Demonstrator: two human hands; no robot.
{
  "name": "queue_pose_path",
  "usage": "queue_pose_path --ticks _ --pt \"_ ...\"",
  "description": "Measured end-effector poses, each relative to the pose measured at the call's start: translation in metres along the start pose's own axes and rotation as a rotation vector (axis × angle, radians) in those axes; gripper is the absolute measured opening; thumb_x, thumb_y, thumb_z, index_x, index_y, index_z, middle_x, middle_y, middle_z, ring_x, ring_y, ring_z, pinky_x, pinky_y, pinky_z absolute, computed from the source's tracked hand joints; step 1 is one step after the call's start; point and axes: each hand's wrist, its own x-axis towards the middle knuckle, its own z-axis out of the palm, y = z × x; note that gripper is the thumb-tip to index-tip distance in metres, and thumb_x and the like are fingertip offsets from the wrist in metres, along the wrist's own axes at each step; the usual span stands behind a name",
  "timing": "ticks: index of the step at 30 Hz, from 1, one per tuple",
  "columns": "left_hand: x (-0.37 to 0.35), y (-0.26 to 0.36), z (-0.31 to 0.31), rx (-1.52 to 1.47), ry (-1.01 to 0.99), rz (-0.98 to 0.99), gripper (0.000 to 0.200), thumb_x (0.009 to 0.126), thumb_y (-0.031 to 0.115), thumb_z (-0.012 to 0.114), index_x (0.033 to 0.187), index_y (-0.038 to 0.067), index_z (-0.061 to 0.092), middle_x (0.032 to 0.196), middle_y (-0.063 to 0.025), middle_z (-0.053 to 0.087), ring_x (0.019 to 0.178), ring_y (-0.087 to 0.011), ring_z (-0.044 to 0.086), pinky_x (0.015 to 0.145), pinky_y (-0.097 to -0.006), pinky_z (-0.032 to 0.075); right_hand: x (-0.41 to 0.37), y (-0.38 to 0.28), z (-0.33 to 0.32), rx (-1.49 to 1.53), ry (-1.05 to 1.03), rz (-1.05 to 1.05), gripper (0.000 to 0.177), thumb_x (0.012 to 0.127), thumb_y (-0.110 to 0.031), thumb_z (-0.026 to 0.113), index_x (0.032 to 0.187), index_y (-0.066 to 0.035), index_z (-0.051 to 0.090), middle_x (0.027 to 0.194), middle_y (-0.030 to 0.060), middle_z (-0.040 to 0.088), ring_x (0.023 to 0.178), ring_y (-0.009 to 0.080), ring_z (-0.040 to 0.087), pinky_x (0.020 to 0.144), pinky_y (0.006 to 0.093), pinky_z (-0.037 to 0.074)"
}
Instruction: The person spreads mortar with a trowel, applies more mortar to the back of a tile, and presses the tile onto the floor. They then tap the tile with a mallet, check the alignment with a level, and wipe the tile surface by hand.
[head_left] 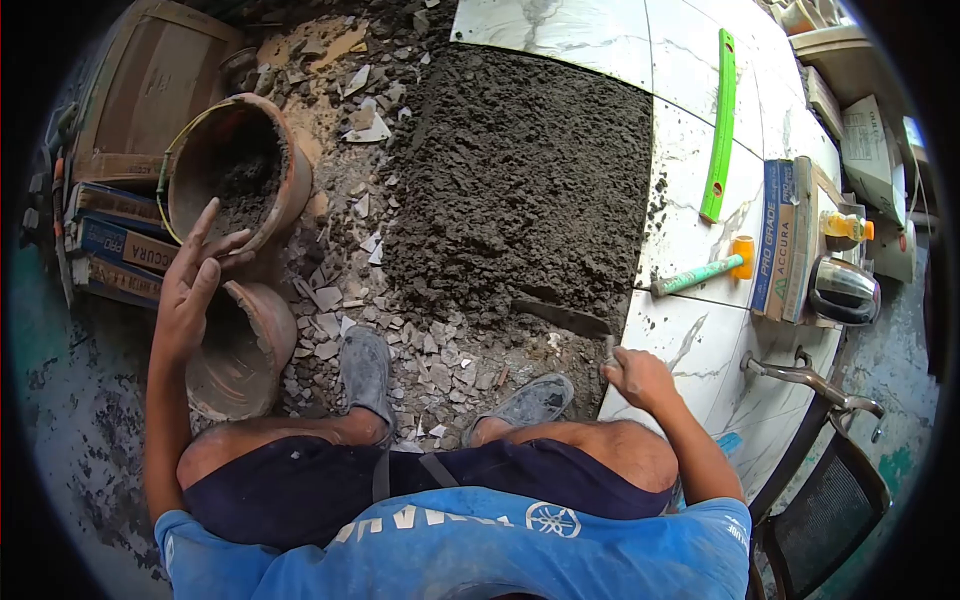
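My right hand [641,379] is closed around the handle of a trowel [562,317], whose dark blade lies at the near edge of a bed of grey mortar [520,180]. On the left, my left hand [195,285] is raised with its fingers apart and holds nothing. It is beside the rim of a round bucket [297,170] that has some mortar inside. Below that bucket, a second round container [240,360] lies close to my left forearm.
White marbled tiles [685,140] border the mortar, carrying a green level [720,125] and a mallet [700,274]. Boxes [783,240] and a metal-framed chair [825,500] stand at the right. Broken tile pieces [328,298] lie around my feet. Cardboard boxes [125,245] are at the left.
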Motion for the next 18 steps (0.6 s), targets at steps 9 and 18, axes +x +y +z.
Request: queue_pose_path --ticks 9,18 --pt "0.007 0.008 0.007 -0.020 -0.079 0.082 0.081 0.093 0.051 0.054 0.151 0.004 0.023 0.129 -0.0211 0.055 0.114 -0.0270 0.058 0.100 -0.0369 0.041 0.081 -0.098 0.009 0.185 -0.047 -0.169 0.040 0.090 -0.039 0.054 0.105 -0.003 0.060 0.091 0.0269 0.066 0.090 0.0431 0.063 0.079 0.0513 0.050" --pt "0.007 0.004 0.004 -0.114 -0.094 0.078 0.075 0.096 0.039 0.056 0.149 -0.002 0.022 0.128 -0.0206 0.056 0.116 -0.0257 0.055 0.101 -0.0376 0.043 0.149 -0.069 -0.077 0.039 -0.219 -0.353 0.048 0.089 -0.048 0.059 0.097 -0.001 0.066 0.076 0.0169 0.065 0.070 0.0289 0.061 0.066 0.0424 0.048"
